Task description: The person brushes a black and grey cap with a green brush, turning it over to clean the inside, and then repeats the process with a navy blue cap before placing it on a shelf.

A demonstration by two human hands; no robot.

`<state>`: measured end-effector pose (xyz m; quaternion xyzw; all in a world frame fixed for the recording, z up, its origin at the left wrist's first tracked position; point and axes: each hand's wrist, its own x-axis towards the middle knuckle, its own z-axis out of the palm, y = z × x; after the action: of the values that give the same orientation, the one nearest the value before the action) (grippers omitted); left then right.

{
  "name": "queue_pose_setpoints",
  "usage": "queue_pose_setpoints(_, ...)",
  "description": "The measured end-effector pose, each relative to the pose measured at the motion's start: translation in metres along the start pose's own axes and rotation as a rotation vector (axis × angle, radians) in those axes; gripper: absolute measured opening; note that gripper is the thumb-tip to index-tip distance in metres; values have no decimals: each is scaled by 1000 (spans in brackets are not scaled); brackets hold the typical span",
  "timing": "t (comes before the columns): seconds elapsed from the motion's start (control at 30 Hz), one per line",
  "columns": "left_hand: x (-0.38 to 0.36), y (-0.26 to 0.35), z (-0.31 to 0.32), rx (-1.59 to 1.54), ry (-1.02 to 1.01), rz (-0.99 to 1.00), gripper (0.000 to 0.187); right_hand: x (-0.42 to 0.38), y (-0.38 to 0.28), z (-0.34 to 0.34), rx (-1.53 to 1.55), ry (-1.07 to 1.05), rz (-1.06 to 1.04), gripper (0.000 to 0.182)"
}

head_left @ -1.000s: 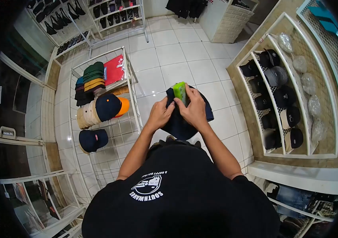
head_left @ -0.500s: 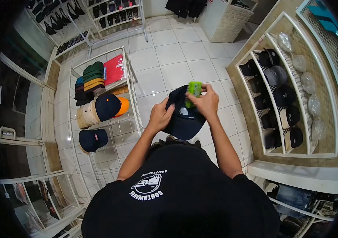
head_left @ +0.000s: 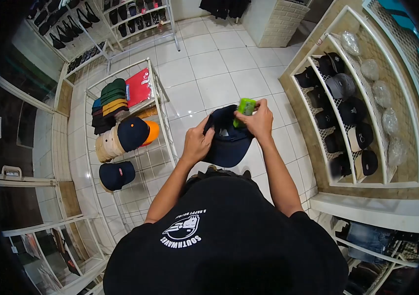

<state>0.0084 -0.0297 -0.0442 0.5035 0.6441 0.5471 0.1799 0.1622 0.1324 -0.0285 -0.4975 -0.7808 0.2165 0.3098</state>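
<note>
A dark navy cap [head_left: 228, 149] is held in front of my body, its open inside turned up and its brim toward me. My left hand [head_left: 198, 141] is closed around the cap's left edge, thumb on the inside. In my right hand [head_left: 260, 120] is a small bright green object [head_left: 244, 112], pinched between thumb and fingers at the cap's right rim. It looks like a flat block or packet, and I cannot make out its exact kind. A pale label shows inside the cap.
To the left, a white wire rack [head_left: 163, 120] bears folded beanies [head_left: 113, 98], a red package [head_left: 139, 87] and stacked caps [head_left: 133, 133]. On the right, a slanted wall shelf [head_left: 418, 167] holds several caps and clear plastic bundles. White tiled floor [head_left: 207, 91] lies between them.
The green object has tilted and shifted slightly right with my right hand. The cap has turned a little, and the label inside is less exposed. My left hand keeps its hold.
</note>
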Motion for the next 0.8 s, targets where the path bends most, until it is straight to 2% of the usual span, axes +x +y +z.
queue_pose_setpoints(0.07,-3,3,0,22,-19,-40,38,-2,4,1,-20,3,20,74)
queue_pose_setpoints(0.13,-1,10,-1,50,-41,-86,34,-11,-18,-5,87,-98,62,75)
queue_pose_setpoints(0.17,-1,13,0,97,-50,-74,38,-14,-13,6,107,-66,-23,75)
queue_pose_setpoints(0.2,-2,14,0,145,-59,-62,43,-14,-8,8,109,-71,-16,75)
queue_pose_setpoints(0.23,-1,4,2,33,1,1,44,-10,-1,7,96,-41,2,74)
queue_pose_setpoints(0.3,-1,1,0,9,19,-10,44,3,7,0,39,-6,93,73)
queue_pose_setpoints(0.4,-1,0,6,-26,43,-27,44,4,2,-5,5,15,69,74)
queue_pose_setpoints(0.47,-2,-3,12,4,78,68,44,-8,-13,2,189,-53,60,76)
queue_pose_setpoints(0.53,-4,8,2,76,12,-7,45,-3,-2,6,175,-31,17,76)
queue_pose_setpoints(0.67,-4,10,3,-18,53,-17,47,8,12,-1,45,7,145,74)
queue_pose_setpoints(0.8,-2,9,3,70,32,12,50,-10,-10,6,124,-116,91,75)
